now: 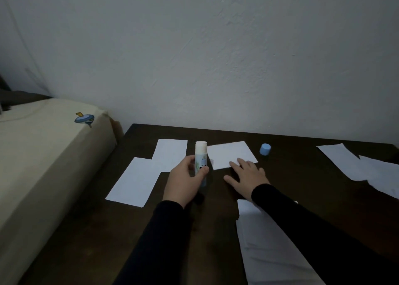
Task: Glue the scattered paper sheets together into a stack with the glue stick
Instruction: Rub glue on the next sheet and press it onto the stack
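Note:
My left hand (pixel 184 183) grips an uncapped white glue stick (pixel 200 155), held upright with its glue tip up. My right hand (pixel 248 177) lies flat with straight fingers, its fingertips on the near edge of a small white paper sheet (pixel 231 153) in the middle of the dark table (pixel 97 230). Two more sheets lie to the left, one far (pixel 170 155) and one near (pixel 136 181), overlapping at a corner. Under my right forearm is a pile of sheets (pixel 269 252). More sheets (pixel 362 166) lie at the far right.
The glue stick's blue cap (pixel 265 149) stands on the table behind the middle sheet. A cream-covered bed or cushion (pixel 43 155) with a spinning-top print borders the table's left side. A white wall runs along the table's far edge.

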The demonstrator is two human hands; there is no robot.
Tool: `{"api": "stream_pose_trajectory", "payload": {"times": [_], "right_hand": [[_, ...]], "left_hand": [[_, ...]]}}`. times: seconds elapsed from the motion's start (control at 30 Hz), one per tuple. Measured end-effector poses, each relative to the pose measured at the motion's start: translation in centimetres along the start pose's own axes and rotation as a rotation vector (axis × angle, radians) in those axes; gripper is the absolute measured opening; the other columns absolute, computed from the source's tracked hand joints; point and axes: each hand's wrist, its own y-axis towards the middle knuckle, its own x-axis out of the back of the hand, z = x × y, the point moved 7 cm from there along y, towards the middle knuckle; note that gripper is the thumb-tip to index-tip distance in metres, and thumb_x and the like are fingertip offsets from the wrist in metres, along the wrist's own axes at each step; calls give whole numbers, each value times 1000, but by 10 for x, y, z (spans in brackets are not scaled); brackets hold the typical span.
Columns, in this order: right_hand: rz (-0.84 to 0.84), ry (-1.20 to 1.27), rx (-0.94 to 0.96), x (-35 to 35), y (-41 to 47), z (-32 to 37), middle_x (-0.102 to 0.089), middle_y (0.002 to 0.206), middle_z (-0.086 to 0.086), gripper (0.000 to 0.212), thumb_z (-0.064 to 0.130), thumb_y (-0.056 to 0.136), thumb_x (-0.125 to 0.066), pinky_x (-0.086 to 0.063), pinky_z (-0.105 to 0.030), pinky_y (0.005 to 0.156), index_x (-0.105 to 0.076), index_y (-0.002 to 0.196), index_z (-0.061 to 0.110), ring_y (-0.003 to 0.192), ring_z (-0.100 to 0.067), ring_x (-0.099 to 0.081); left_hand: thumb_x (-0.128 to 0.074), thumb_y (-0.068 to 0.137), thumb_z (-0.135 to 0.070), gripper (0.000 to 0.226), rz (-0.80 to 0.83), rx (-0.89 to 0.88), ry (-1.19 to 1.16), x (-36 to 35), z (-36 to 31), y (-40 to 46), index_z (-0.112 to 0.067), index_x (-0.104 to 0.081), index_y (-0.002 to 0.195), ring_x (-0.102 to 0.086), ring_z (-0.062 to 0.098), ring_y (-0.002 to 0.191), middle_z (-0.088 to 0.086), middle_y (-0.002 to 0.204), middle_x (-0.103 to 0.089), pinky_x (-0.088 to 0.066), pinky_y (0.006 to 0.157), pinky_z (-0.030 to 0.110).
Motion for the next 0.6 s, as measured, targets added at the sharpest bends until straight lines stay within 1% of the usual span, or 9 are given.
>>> {"api": "stream_pose_trajectory", "payload": {"times": [0.1, 0.2, 0.3, 0.37, 0.47, 0.53, 0.6], "right_hand": [[19, -16, 59, -5, -34, -7, -8, 161, 2, 66, 64, 95, -28, -14, -53, 116, -13, 152, 35, 147, -23, -9], [24, -39, 76, -7, -56, -22, -8, 161, 4, 65, 64, 95, -26, -16, -51, 115, -13, 152, 37, 146, -22, -10], [42, 0, 57, -12, -69, -40, -6, 161, 5, 66, 66, 93, -28, -14, -52, 115, -12, 152, 39, 146, -22, -7], [51, 29, 41, -16, -77, -49, -3, 161, 6, 69, 68, 91, -30, -12, -52, 115, -12, 151, 41, 147, -22, -5], [13, 93, 43, -18, -87, -54, -6, 161, 7, 66, 67, 92, -30, -10, -49, 115, -16, 151, 41, 146, -19, -5], [-37, 167, 62, -12, -92, -60, -11, 160, 7, 60, 62, 94, -31, -13, -45, 115, -21, 149, 40, 145, -16, -9], [-102, 205, 81, -1, -91, -71, -17, 158, 8, 53, 54, 97, -34, -17, -41, 113, -26, 148, 39, 143, -15, -13]], "left_hand": [[-62, 91, -35, 50, 22, -27, -19, -11, -8, -3, -26, -44, 137, -46, 4, 104, -4, 134, -54, -44, 86, 23], [-61, 91, -35, 48, 46, -54, -56, -27, -19, -6, -28, -45, 136, -49, 3, 102, -7, 129, -54, -45, 82, 20], [-60, 92, -35, 43, 108, -68, -137, -49, -26, -14, -30, -48, 133, -52, 4, 101, -9, 126, -53, -46, 78, 19], [-60, 93, -35, 41, 146, -47, -188, -61, -26, -20, -30, -50, 132, -53, 6, 102, -9, 124, -54, -50, 80, 22], [-62, 91, -37, 41, 141, 10, -240, -69, -21, -22, -31, -53, 130, -55, 10, 104, -9, 121, -56, -53, 91, 35], [-66, 88, -39, 40, 113, 55, -296, -71, -19, -22, -32, -55, 125, -57, 13, 103, -11, 116, -57, -54, 91, 38], [-71, 83, -40, 36, 59, 105, -381, -71, -17, -20, -31, -59, 116, -60, 15, 98, -7, 111, -59, -57, 84, 35]]}}
